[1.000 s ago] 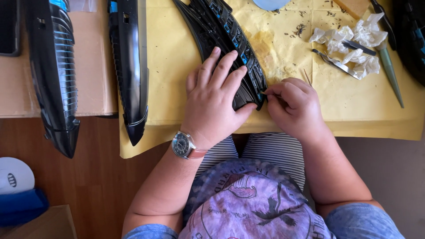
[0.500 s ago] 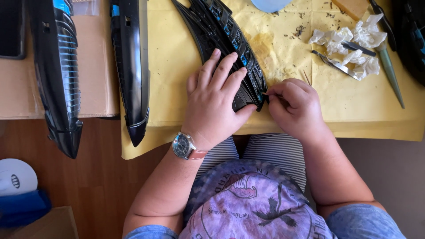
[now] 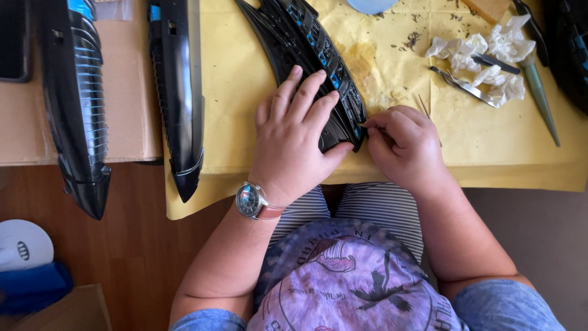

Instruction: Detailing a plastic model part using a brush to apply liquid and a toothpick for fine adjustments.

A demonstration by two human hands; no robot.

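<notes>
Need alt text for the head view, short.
Left hand lies flat on a curved black plastic model panel with blue accents on yellow paper; right hand pinches a thin tool at the panel's edge. Two long black hull pieces lie to the left.

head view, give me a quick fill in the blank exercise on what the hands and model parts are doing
1. The left hand lies flat on the curved black model part, and its wrist wears a ____.
2. The right hand pinches a thin tool at the part's ____ tip.
3. The part rests on a ____ paper sheet.
4. White crumpled tissues lie to the ____ of the right hand.

Missing words: watch; lower; yellow; upper right
</notes>
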